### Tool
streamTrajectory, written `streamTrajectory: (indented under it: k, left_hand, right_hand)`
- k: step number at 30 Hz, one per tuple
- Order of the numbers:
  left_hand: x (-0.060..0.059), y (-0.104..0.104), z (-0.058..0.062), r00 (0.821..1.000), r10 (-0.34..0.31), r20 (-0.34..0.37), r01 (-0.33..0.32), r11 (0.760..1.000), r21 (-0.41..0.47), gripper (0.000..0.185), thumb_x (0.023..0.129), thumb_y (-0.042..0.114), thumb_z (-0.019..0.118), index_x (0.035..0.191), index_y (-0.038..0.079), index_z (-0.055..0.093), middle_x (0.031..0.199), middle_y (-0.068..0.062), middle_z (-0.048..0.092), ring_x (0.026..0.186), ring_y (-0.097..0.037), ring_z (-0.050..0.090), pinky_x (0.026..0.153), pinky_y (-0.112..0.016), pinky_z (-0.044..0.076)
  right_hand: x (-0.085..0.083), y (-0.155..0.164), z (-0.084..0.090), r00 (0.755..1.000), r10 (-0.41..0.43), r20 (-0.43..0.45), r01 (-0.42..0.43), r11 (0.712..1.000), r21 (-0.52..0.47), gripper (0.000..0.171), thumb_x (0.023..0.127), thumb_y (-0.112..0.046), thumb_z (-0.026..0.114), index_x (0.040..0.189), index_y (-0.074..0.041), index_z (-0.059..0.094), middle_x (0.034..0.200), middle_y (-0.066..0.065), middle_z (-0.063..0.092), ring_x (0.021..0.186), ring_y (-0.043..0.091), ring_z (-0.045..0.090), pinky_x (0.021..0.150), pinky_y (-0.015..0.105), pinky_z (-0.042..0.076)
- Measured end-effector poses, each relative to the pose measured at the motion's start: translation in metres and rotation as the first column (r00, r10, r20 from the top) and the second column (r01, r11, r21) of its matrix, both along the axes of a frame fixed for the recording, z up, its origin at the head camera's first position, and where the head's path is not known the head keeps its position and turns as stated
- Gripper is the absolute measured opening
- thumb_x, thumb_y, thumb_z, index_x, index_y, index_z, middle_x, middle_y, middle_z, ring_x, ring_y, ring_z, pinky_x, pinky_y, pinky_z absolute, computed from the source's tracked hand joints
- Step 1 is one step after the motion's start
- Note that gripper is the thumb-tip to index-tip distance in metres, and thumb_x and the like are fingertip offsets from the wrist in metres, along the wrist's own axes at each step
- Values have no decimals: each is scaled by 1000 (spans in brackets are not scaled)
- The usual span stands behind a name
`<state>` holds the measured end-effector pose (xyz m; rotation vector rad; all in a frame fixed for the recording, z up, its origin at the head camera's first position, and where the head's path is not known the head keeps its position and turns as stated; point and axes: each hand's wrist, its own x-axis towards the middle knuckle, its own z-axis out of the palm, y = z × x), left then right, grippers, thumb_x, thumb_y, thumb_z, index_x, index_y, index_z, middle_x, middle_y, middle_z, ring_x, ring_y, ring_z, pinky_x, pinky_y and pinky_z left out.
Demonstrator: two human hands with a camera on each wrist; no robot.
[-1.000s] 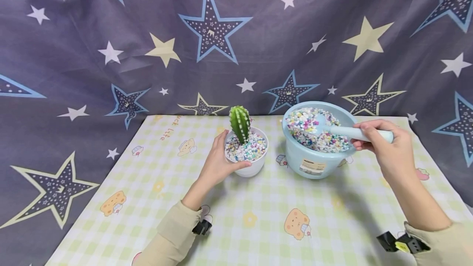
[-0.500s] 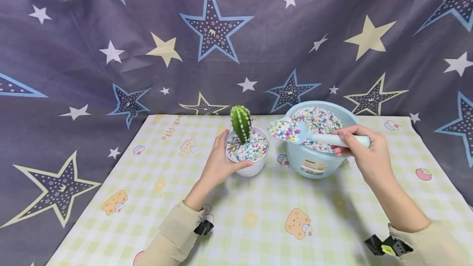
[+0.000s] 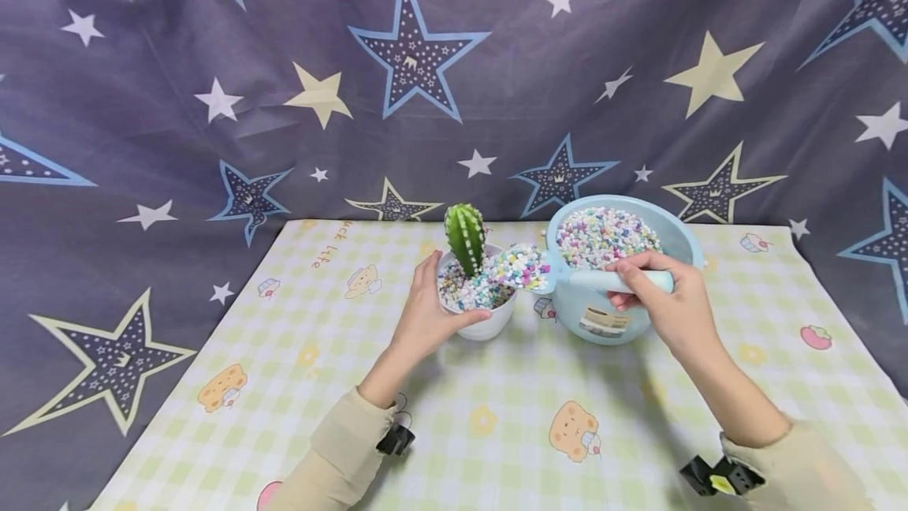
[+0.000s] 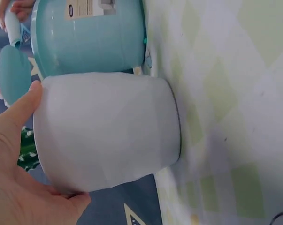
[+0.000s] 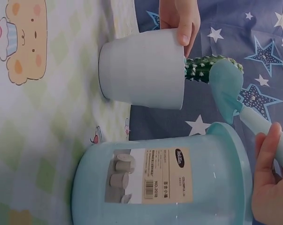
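Holding scoop (image 3: 539,273) in right hand (image 3: 670,306), over pot (image 3: 477,314)

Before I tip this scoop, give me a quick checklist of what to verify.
1. White pot steadied: ok, the left hand holds its side.
2. Scoop loaded: ok, heaped with coloured pebbles.
3. Scoop over the pot: ok, its bowl hangs above the pot's right rim, beside the cactus.
4. Grip on the handle: ok, the right hand wraps it.
5. Room in the pot: cannot tell, pebbles already lie close to the rim.
6. Blue bowl clear of the pot: ok, a narrow gap shows in the right wrist view.
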<state>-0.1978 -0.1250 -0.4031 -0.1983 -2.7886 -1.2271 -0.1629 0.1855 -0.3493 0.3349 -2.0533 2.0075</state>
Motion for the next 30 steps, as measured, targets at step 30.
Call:
streamTrajectory:
  k: [30]
  left_hand:
    - [-6, -5, -6, 1000, 2, 3, -2, 1000, -8, 130, 67, 53, 88, 160, 8, 10, 165, -18, 17, 149, -39, 28, 122, -54, 29]
  right_hand:
    - [-8, -25, 16, 995, 27, 100, -50, 970, 236, 27, 100, -12, 59, 103, 14, 65, 85, -18, 73, 65, 6, 71, 64, 27, 64]
